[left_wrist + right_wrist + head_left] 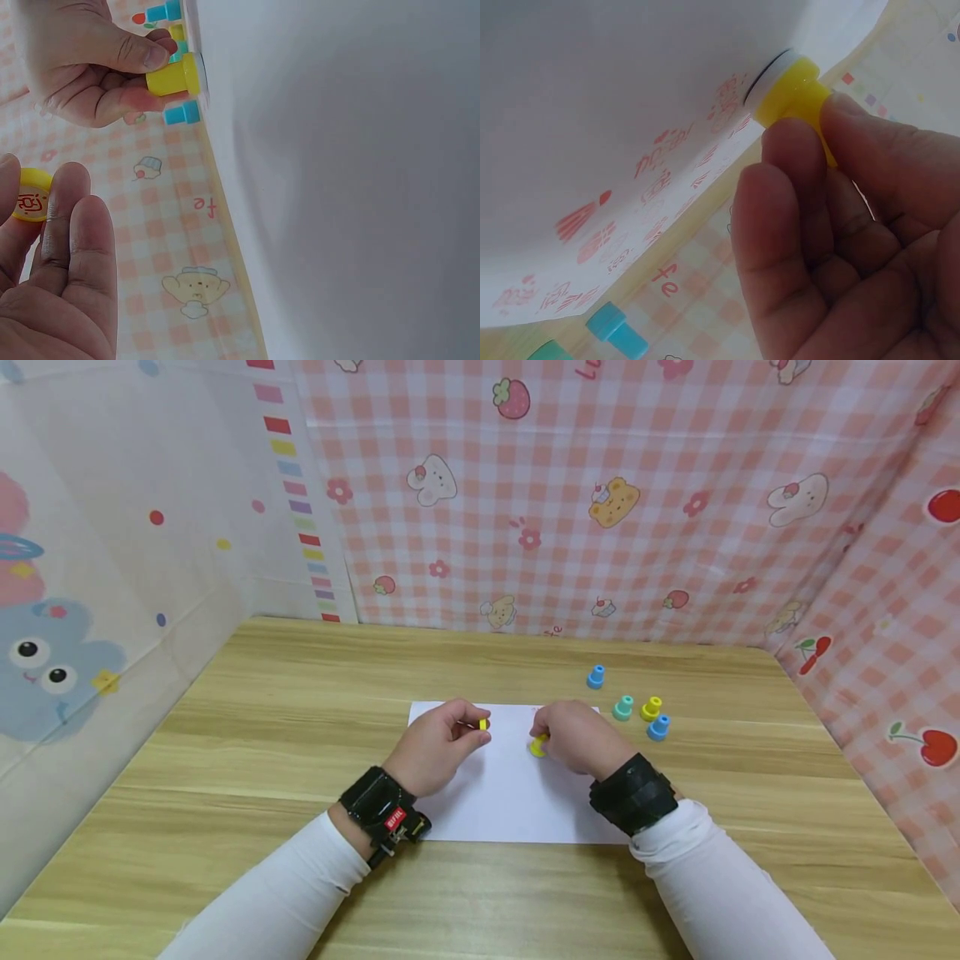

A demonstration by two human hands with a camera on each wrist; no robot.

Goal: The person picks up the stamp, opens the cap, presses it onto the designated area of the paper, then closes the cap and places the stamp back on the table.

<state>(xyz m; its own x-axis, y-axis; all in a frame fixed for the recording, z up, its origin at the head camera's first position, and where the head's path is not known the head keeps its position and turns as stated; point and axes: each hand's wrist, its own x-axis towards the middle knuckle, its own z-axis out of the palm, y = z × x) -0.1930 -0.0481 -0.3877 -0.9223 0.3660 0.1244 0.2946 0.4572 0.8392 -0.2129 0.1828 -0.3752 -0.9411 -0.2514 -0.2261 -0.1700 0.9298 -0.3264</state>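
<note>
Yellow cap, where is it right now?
In the head view, the yellow cap is pinched by the left hand, over the white paper, left of the yellow stamp in the right hand.

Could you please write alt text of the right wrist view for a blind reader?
A person's right hand pinches a yellow stamp at white paper bearing small red prints; beyond the paper's edge are a blue stamp and part of a green stamp.
</note>
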